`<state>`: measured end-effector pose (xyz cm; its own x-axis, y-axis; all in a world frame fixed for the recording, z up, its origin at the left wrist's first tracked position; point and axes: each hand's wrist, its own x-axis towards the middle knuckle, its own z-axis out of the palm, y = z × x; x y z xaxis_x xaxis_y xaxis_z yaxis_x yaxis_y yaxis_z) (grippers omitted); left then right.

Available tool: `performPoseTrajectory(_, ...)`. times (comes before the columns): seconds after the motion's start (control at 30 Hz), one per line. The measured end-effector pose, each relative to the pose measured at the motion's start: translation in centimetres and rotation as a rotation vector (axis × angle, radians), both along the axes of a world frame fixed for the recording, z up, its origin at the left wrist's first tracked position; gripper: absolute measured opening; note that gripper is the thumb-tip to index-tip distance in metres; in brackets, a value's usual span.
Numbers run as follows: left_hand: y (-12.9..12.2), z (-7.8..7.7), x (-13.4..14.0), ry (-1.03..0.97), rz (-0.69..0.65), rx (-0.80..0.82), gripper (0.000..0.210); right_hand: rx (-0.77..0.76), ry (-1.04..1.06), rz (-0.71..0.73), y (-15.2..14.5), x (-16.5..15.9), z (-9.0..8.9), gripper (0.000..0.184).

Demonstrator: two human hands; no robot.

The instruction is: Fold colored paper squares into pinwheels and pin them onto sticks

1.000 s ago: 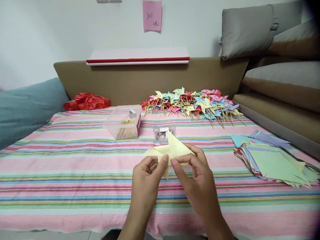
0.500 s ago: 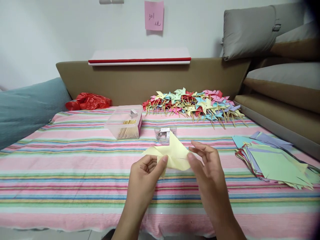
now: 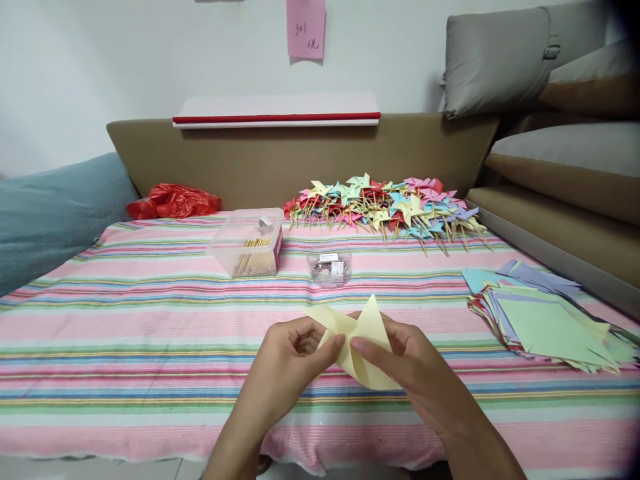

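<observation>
A pale yellow paper pinwheel [image 3: 373, 373], with no stick visible on it, is held between both hands above the striped cloth [image 3: 150, 373]. My left hand [image 3: 295, 353] pinches its left side, thumb tip close to the centre. On the right, my right hand [image 3: 405, 353] grips it too, its thumb pressed near the middle and its fingers behind the paper. The two thumb tips are a small gap apart. One pointed blade stands up and another curls below. Just beyond the hands lies a clear bag of small metal pieces [image 3: 330, 268].
A clear plastic box [image 3: 220, 243] of wooden sticks stands left of the bag. Behind are a heap of finished pinwheels [image 3: 385, 207] and a red plastic bag [image 3: 183, 200]. Cut coloured paper sheets [image 3: 540, 327] lie at right, beside stacked cushions [image 3: 565, 160].
My right hand has moved left and closed on the pinwheel near its centre. The paper has come lower and nearer, turned, and now leaves the bag of metal pieces uncovered.
</observation>
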<state>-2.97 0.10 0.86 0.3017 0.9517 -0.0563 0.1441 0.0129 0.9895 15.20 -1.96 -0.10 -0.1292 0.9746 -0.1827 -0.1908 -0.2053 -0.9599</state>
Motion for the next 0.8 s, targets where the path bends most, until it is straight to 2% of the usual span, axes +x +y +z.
performPoseTrajectory(0.13,0.1,0.0,-0.1,0.076,-0.028,0.037,0.030,-0.033,-0.039,0.035,0.1,0.3,-0.8,0.044)
performPoseTrajectory(0.3,0.1,-0.1,-0.2,0.142,-0.042,0.038,0.030,0.004,-0.094,0.033,0.3,0.3,-1.8,0.044)
performPoseTrajectory(0.5,0.2,-0.3,-0.7,0.166,-0.057,0.022,0.032,0.004,-0.141,0.004,0.4,-0.1,-2.1,0.045)
performPoseTrajectory(0.63,0.3,0.1,-0.5,0.000,-0.052,-0.027,0.029,-0.006,-0.024,-0.071,0.5,-0.5,-1.5,0.051)
performPoseTrajectory(0.8,0.2,0.1,1.0,-0.337,0.051,-0.105,0.026,0.074,0.259,-0.325,0.9,-2.3,-1.1,0.049)
